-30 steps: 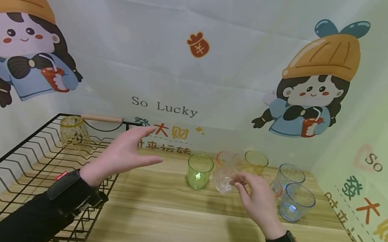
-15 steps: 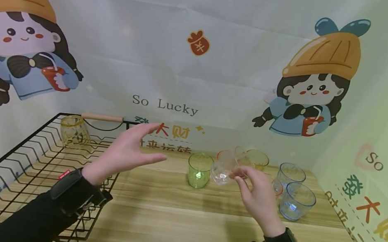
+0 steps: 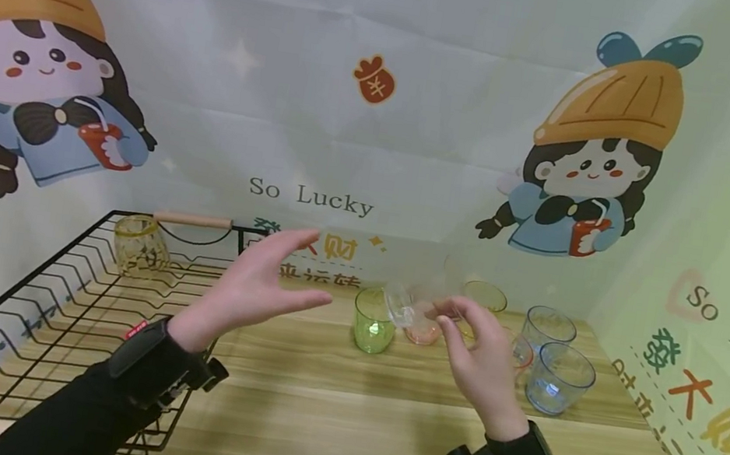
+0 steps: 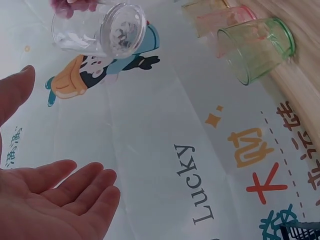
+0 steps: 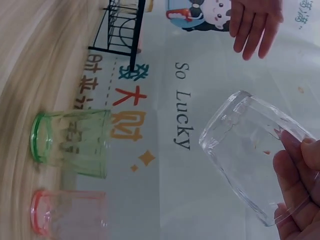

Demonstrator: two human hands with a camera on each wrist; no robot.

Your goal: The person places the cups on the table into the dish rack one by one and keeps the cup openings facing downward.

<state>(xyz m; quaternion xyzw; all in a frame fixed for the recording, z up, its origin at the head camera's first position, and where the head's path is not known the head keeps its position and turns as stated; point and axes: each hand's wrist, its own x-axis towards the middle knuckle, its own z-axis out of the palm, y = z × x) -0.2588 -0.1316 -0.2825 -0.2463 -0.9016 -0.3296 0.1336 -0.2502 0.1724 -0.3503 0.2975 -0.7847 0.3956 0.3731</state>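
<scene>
My right hand (image 3: 479, 355) pinches a clear drinking glass (image 5: 232, 145) by its rim side, fingers and thumb on the wall. The glass is tipped, its thick base pointing left, and is raised above the wooden table. My left hand (image 3: 257, 282) holds nothing, fingers extended and thumb apart, left of the glass and above the rack's right side. In the left wrist view the glass base (image 4: 123, 30) faces that hand across a gap. Behind the held glass stand a green glass (image 3: 372, 331) and a pink glass (image 3: 422, 332).
A black wire dish rack (image 3: 42, 301) with wooden handles stands at left, a yellow glass (image 3: 140, 249) upside down in its far end. Toward the right are a yellow glass (image 3: 485, 297), two blue glasses (image 3: 560, 382), and a red-rimmed glass (image 3: 522, 352) partly hidden by my right hand.
My right hand has raised the clear glass from among the others and tipped it, base swinging left. My left hand has shifted slightly right, still holding nothing.
</scene>
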